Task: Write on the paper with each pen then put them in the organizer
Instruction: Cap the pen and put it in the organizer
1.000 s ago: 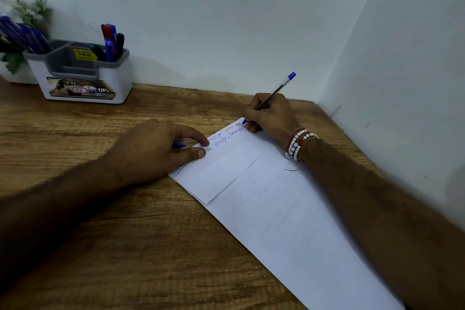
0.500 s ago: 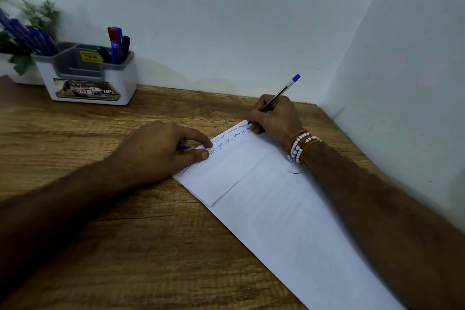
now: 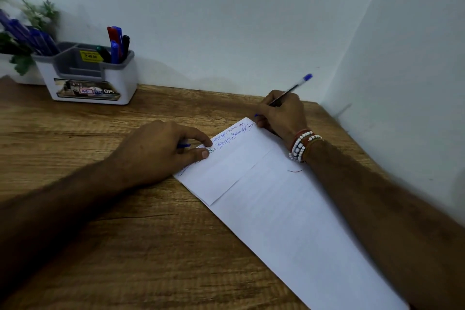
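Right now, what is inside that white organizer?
Red, blue, black and green pens stand in the right compartment of the organizer. Its walls hide the compartment floors and the pens' lower ends.

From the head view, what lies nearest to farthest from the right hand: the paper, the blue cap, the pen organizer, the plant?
1. paper: under the right hand, which holds the blue pen.
2. blue cap: to its left, pinched in the left hand.
3. pen organizer: far left, by the wall.
4. plant: behind the organizer, at the left edge.
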